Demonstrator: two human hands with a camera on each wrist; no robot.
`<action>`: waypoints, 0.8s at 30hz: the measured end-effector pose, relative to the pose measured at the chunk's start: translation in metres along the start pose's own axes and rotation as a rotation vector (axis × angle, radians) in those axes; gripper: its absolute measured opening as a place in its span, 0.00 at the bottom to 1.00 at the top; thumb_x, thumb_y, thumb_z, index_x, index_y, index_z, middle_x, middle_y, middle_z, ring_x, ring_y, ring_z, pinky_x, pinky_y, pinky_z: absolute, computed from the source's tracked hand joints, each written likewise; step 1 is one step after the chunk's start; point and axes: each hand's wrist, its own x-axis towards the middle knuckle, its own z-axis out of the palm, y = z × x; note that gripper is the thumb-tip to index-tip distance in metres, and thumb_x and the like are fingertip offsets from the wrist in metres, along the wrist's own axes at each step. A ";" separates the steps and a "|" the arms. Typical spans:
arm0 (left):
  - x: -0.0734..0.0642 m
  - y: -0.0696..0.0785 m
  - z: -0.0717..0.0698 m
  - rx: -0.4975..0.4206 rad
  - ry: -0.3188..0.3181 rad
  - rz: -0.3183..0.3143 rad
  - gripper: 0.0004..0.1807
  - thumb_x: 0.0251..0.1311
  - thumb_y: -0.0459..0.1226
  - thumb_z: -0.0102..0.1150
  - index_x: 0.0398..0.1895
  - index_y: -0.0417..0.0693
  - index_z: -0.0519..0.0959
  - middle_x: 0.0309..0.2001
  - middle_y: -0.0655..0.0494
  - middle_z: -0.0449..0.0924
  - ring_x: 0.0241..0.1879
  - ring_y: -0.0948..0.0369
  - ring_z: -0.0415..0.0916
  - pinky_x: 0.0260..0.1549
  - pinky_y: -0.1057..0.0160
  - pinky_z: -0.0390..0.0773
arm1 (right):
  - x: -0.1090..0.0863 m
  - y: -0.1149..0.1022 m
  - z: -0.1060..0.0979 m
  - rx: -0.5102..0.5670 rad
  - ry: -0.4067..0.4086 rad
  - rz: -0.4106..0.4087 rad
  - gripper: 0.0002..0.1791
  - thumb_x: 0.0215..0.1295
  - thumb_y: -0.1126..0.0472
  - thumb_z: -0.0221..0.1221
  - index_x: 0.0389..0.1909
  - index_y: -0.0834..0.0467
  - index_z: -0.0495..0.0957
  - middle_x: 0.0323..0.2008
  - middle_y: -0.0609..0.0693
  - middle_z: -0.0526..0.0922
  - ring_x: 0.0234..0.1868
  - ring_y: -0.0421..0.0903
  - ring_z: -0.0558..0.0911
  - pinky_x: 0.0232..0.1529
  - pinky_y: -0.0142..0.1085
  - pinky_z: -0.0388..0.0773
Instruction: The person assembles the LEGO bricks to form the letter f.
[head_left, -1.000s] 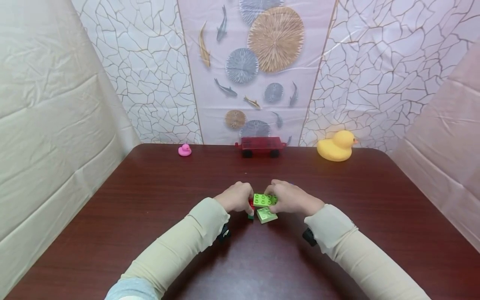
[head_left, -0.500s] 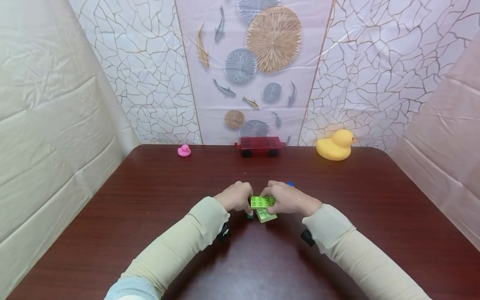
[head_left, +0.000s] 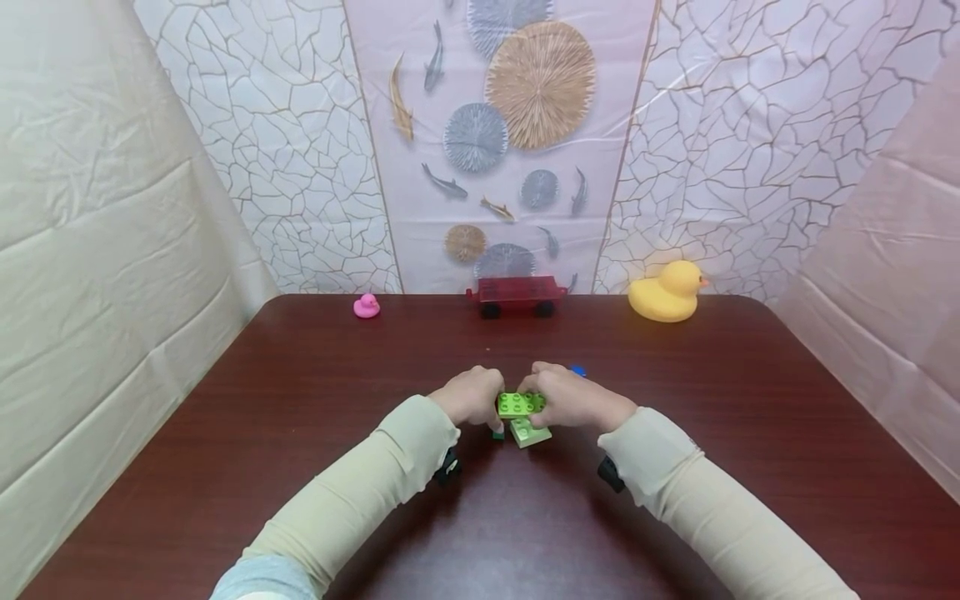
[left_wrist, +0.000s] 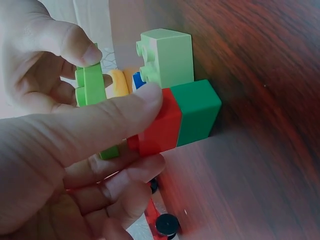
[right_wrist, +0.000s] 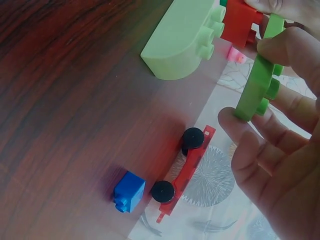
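Observation:
With thumb and fingers, my left hand (head_left: 472,396) grips a red toy brick (left_wrist: 162,127) stacked on a dark green brick (left_wrist: 199,114). The dark green end faces the table. My right hand (head_left: 577,398) pinches a thin bright green studded brick (right_wrist: 255,87), which sits close over the red brick and reaches in near my left fingers. A pale green brick with a rounded end (right_wrist: 177,45) rests on the table between the hands, studs up. In the head view the red brick is mostly hidden behind my left fingers.
A blue brick (right_wrist: 129,191) lies on the table beyond my right hand. Along the far edge of the brown table (head_left: 480,533) stand a small pink duck (head_left: 367,307), a red wagon with black wheels (head_left: 517,292) and a large yellow duck (head_left: 666,292).
My right hand has brought the bright green brick a little left, closer to my left hand and over the red brick. More of the blue brick shows behind the right hand.

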 end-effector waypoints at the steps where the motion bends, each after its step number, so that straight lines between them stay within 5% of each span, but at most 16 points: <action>1: 0.000 0.000 0.000 0.008 0.000 0.003 0.13 0.32 0.37 0.73 0.17 0.48 0.74 0.16 0.59 0.72 0.18 0.63 0.66 0.19 0.67 0.67 | 0.000 0.000 0.000 -0.001 0.001 0.002 0.19 0.43 0.61 0.64 0.40 0.60 0.78 0.30 0.45 0.69 0.32 0.41 0.68 0.32 0.32 0.68; 24: 0.003 0.001 0.004 0.065 0.023 -0.007 0.17 0.28 0.40 0.74 0.17 0.50 0.72 0.17 0.60 0.68 0.18 0.63 0.64 0.18 0.64 0.66 | 0.009 -0.007 0.006 -0.017 0.010 -0.046 0.17 0.42 0.61 0.65 0.37 0.60 0.78 0.26 0.44 0.69 0.29 0.41 0.67 0.28 0.31 0.68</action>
